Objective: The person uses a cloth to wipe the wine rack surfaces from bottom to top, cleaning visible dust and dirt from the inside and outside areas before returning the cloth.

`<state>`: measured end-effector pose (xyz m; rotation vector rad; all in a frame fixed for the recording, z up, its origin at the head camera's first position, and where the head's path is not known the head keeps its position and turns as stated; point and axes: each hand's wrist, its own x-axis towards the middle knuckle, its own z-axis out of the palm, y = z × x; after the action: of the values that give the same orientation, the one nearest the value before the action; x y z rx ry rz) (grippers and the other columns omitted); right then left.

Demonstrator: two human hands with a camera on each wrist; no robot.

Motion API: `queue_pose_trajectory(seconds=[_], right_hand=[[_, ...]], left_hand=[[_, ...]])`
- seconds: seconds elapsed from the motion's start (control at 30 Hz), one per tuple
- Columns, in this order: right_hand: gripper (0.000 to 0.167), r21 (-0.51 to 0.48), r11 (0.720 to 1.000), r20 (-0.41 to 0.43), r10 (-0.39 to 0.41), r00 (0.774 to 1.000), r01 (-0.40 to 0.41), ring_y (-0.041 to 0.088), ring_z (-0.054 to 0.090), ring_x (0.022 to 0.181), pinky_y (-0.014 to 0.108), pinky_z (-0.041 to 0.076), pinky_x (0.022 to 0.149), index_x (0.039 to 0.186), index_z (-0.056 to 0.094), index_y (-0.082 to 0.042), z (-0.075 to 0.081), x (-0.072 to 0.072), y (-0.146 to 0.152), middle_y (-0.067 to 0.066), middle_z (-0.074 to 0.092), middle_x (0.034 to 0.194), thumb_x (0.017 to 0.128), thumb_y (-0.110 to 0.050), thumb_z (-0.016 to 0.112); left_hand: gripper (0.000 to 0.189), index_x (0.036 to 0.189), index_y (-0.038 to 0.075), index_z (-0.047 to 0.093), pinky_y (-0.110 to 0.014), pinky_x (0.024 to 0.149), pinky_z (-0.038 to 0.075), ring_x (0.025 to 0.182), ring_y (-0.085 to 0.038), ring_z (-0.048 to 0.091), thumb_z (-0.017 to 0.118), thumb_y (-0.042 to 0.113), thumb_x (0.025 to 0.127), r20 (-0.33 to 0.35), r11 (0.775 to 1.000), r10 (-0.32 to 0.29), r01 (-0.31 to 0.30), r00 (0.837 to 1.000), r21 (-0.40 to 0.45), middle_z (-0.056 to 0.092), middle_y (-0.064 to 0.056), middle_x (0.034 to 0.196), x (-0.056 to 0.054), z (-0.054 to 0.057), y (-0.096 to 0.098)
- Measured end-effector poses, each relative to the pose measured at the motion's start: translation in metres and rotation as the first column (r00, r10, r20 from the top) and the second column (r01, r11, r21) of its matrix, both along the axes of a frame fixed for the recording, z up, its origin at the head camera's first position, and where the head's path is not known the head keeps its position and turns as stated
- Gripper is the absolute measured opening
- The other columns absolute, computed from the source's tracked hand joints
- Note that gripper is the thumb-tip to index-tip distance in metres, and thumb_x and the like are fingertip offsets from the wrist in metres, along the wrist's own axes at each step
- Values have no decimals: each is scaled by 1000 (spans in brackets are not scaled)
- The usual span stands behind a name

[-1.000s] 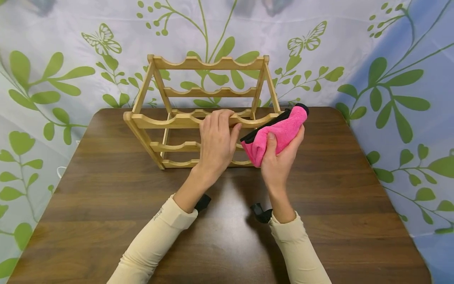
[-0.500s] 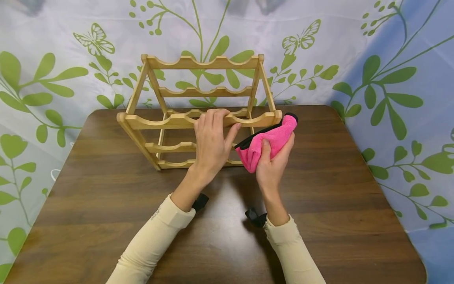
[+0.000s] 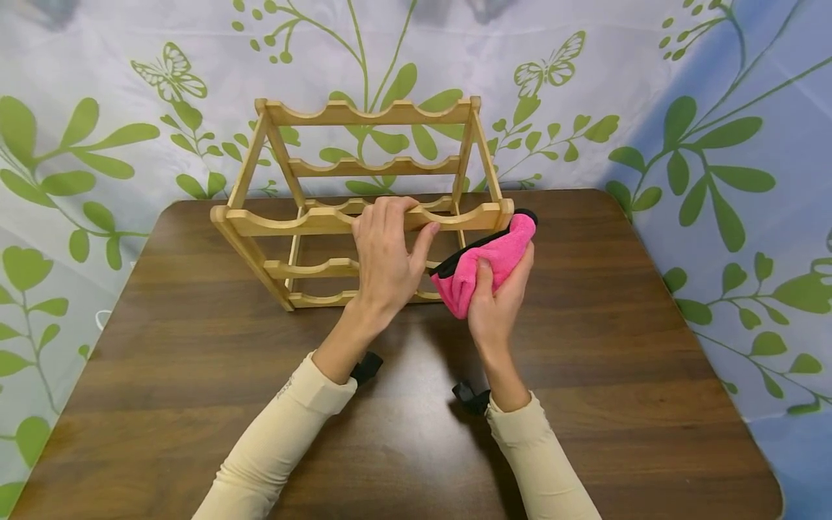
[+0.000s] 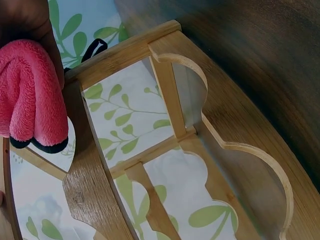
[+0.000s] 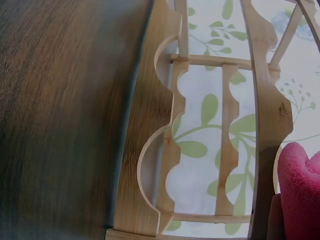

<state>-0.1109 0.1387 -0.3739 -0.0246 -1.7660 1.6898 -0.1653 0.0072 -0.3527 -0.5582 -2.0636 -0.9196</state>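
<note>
A light wooden wine rack (image 3: pixel 295 222) with scalloped rails stands upright on the table. My left hand (image 3: pixel 385 256) grips its upper front rail near the middle, fingers over the top and thumb to the right. In my right hand (image 3: pixel 495 310) is a bunched pink cleaning cloth (image 3: pixel 500 253) with black edging, the thumb pressing on its near side. The cloth lies against the right end of that same rail and hides part of it. The left wrist view shows the pink cloth (image 4: pixel 37 95) beside the rail; the right wrist view catches only its edge.
The rack stands toward the back of a dark brown wooden table (image 3: pixel 598 375). Behind it hangs a pale curtain (image 3: pixel 455 43) printed with green leaves and butterflies. Black straps (image 3: pixel 471 399) sit at both wrists.
The right hand and cloth have moved slightly left and down against the right end of the rail. The left hand keeps its hold. The head view has shifted a little.
</note>
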Motion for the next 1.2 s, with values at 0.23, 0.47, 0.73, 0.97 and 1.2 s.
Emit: queue_pose_trajectory(seconds=[0.23,0.47,0.73,0.97,1.2], right_hand=[[59,-18,1000,8,17,1000,-17,21,46,115,33,36,100,145,27,10,-1,1,2,23,47,129,91,11,49],[59,-17,999,6,39,999,-39,21,47,115,34,38,98,146,28,10,-1,3,2,22,47,127,91,10,49],[56,-45,997,19,57,998,-56,19,48,110,33,39,97,144,30,9,-4,5,0,17,50,121,91,12,47],[60,-107,991,48,91,995,-86,20,47,111,34,38,98,148,26,1,-23,2,4,14,47,128,93,11,47],[61,-150,984,123,110,986,-91,19,46,116,33,37,101,149,24,-3,-38,3,4,11,45,133,94,11,48]], left_hand=[[33,108,-2,59,-47,78,33,89,-32,49,70,25,92,-11,1000,0,1,1000,5,59,-14,100,0,-1,0],[35,108,-1,58,-48,79,32,89,-33,48,70,26,90,-26,1000,10,-10,1000,13,58,-14,101,0,-2,0],[42,107,-2,58,-48,79,31,90,-33,49,75,30,87,-29,1000,14,-13,999,20,58,-14,100,0,-2,-1],[51,107,-2,57,-48,79,30,88,-32,49,80,35,82,-23,999,27,-27,999,19,57,-14,99,2,-3,-3],[51,107,-1,57,-49,80,30,89,-32,50,81,35,82,-37,999,25,-24,999,24,58,-14,99,3,-3,-4]])
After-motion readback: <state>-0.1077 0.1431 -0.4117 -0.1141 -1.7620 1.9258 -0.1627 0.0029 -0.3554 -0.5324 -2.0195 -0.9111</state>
